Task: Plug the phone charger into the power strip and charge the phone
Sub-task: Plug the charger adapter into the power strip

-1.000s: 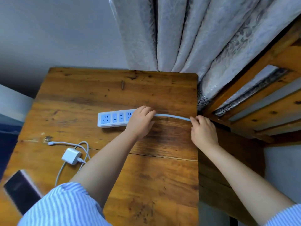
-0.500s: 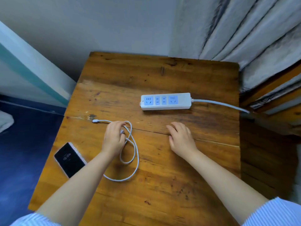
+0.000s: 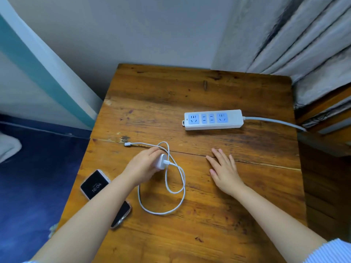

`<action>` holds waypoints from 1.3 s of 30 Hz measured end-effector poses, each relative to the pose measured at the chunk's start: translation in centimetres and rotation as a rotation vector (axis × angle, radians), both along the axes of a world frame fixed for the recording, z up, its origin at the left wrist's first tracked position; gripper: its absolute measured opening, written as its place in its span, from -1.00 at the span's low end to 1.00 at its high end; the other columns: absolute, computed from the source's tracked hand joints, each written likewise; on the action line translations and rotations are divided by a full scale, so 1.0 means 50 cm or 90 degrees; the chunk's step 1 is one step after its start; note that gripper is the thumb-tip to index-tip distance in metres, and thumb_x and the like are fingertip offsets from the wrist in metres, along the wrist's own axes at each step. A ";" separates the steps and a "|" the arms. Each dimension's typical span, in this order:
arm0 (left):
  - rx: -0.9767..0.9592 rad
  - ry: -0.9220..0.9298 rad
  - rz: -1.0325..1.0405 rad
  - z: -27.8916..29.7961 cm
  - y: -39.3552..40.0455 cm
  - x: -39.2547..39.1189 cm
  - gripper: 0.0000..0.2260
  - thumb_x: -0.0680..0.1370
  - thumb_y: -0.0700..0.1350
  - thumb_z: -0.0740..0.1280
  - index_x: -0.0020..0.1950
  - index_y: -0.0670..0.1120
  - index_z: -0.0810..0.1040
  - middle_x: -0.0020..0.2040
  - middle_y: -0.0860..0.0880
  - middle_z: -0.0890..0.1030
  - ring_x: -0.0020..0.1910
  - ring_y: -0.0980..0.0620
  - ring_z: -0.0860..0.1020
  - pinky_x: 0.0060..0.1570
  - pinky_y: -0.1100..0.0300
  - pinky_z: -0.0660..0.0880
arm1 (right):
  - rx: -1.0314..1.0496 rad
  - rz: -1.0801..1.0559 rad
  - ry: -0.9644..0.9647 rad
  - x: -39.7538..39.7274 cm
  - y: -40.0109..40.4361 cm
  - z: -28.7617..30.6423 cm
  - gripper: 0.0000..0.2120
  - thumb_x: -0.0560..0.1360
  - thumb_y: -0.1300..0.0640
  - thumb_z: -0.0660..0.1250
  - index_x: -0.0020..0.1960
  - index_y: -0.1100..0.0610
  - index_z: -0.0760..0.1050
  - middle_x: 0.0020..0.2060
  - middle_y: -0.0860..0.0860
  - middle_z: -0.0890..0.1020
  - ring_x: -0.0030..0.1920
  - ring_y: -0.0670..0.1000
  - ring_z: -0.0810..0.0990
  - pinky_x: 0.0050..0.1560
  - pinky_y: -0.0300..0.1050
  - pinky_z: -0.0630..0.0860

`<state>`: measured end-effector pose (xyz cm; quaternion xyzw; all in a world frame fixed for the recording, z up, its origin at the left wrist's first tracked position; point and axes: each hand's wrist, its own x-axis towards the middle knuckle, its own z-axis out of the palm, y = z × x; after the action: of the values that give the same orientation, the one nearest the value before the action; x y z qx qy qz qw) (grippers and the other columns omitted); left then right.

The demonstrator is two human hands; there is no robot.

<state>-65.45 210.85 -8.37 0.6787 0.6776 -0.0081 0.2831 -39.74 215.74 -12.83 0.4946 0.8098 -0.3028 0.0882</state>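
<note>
A white power strip (image 3: 213, 119) with blue sockets lies on the wooden table (image 3: 199, 224), its cord (image 3: 275, 122) running off the right edge. My left hand (image 3: 144, 165) is shut on the white charger plug (image 3: 160, 161), lifted slightly off the wood. Its white cable (image 3: 171, 190) loops on the table, and the free connector (image 3: 127, 144) lies to the left. The phone (image 3: 95, 184), screen lit and showing 16:04, rests at the table's left edge, partly under my left forearm. My right hand (image 3: 224, 171) lies flat and open on the table, below the strip.
Grey curtains (image 3: 303, 44) hang at the back right over a wooden frame (image 3: 326, 111). A blue floor (image 3: 38, 177) lies to the left of the table. A pale wall (image 3: 133, 35) stands behind.
Both hands left the power strip and its cord and came nearer to me. My left hand has closed on the charger plug and raised it; my right hand rests flat on the wood.
</note>
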 end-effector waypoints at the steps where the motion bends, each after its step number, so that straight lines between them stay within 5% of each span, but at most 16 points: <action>1: 0.031 -0.023 0.018 0.010 -0.002 0.000 -0.52 0.44 -0.13 0.39 0.33 -0.13 0.36 0.38 -0.07 0.40 0.32 -0.06 0.39 0.23 0.10 0.36 | -0.033 -0.034 0.033 -0.006 0.008 0.009 -0.61 0.59 0.16 0.03 0.41 0.07 0.17 0.50 0.03 0.07 0.50 0.04 -0.09 0.47 0.05 -0.23; 6: 0.114 -0.078 0.080 0.057 0.007 0.020 -0.49 0.37 -0.15 0.48 0.27 -0.18 0.43 0.28 -0.13 0.50 0.26 -0.09 0.46 0.16 0.09 0.42 | -0.201 -0.273 0.267 -0.030 0.037 0.085 -0.68 0.59 0.21 0.02 0.32 0.15 0.33 0.20 0.08 0.52 0.30 0.07 0.39 0.29 -0.12 0.28; 11: 0.175 -0.048 -0.011 0.081 0.044 0.064 -0.50 0.33 -0.17 0.50 0.23 -0.20 0.46 0.22 -0.17 0.55 0.20 -0.13 0.50 0.18 0.05 0.42 | -0.409 -0.309 0.387 -0.037 0.044 0.144 -0.70 0.57 0.18 0.10 0.30 0.09 0.32 -0.10 -0.11 0.54 -0.10 -0.10 0.59 -0.15 -0.31 0.56; 16: 0.190 -0.108 -0.099 0.079 0.076 0.118 -0.53 0.25 -0.37 0.50 0.14 -0.33 0.51 0.09 -0.31 0.59 0.04 -0.25 0.58 -0.01 -0.02 0.54 | -0.573 -0.388 0.465 -0.003 0.047 0.148 -0.77 0.52 0.32 0.13 0.13 0.11 0.37 -0.33 0.00 0.59 -0.54 -0.15 0.47 -0.45 -0.32 0.47; 19: 0.178 -0.160 -0.042 0.051 0.095 0.136 -0.51 0.39 -0.42 0.35 0.30 -0.25 0.38 0.23 -0.23 0.48 0.16 -0.14 0.50 0.08 0.16 0.44 | -0.667 -0.580 0.554 0.040 0.057 0.129 -0.70 0.47 0.37 -0.03 -0.05 0.21 0.46 -0.67 -0.05 0.40 -0.71 -0.15 0.22 -0.69 -0.36 0.19; 22: 0.156 -0.152 0.016 0.020 0.107 0.141 -0.55 0.45 -0.37 0.32 0.32 -0.18 0.38 0.24 -0.14 0.48 0.15 -0.03 0.49 0.07 0.32 0.33 | -0.681 -0.761 0.556 0.085 0.058 0.109 -0.74 0.47 0.30 -0.03 -0.13 0.24 0.43 -0.75 -0.06 0.25 -0.76 -0.13 0.14 -0.76 -0.37 0.12; 26: 0.104 -0.084 0.051 -0.017 0.119 0.142 -0.61 0.48 -0.25 0.31 0.31 -0.15 0.39 0.27 -0.13 0.49 0.23 -0.06 0.45 0.20 0.16 0.40 | -0.612 -0.793 0.523 0.121 0.054 0.093 -0.81 0.54 0.14 0.16 -0.21 0.13 0.44 -0.73 -0.09 0.25 -0.73 -0.14 0.15 -0.73 -0.36 0.11; 31: 0.049 0.016 0.162 -0.061 0.134 0.144 -0.60 0.54 -0.10 0.23 0.35 -0.20 0.32 0.38 -0.18 0.37 0.38 -0.14 0.29 0.38 0.00 0.26 | -0.443 -0.701 0.310 0.129 0.070 0.081 -0.75 0.48 0.04 0.30 0.02 0.22 0.48 -0.60 -0.05 0.35 -0.62 -0.11 0.26 -0.63 -0.29 0.19; 33: 0.046 0.037 0.203 -0.077 0.136 0.146 -0.58 0.56 -0.06 0.19 0.37 -0.21 0.27 0.44 -0.20 0.28 0.43 -0.15 0.20 0.43 -0.01 0.17 | -0.310 -0.576 0.152 0.120 0.078 0.077 -0.56 0.41 -0.02 0.38 0.17 0.19 0.40 -0.28 0.04 0.54 -0.33 -0.02 0.50 -0.38 -0.22 0.41; 35: 0.047 0.060 0.212 -0.095 0.130 0.150 -0.53 0.58 -0.02 0.14 0.42 -0.19 0.16 0.50 -0.17 0.16 0.49 -0.13 0.07 0.47 -0.01 0.06 | -0.177 -0.448 0.038 0.106 0.079 0.069 -0.33 0.33 -0.03 0.45 0.33 0.09 0.24 0.16 0.11 0.48 0.11 0.09 0.50 0.01 -0.06 0.49; 39: 0.076 0.082 0.199 -0.132 0.110 0.143 -0.50 0.58 -0.01 0.08 0.47 -0.13 0.05 0.53 -0.11 0.06 0.51 -0.05 -0.03 0.48 0.04 -0.06 | -0.064 -0.275 -0.060 0.072 0.077 0.058 -0.35 0.37 -0.03 0.41 0.36 0.01 0.21 0.26 0.08 0.40 0.21 0.08 0.43 0.03 -0.10 0.45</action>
<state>-58.28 216.34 -14.97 0.5790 0.7907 0.0326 0.1961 -36.12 219.57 -9.94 0.6651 0.6640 -0.3313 0.0842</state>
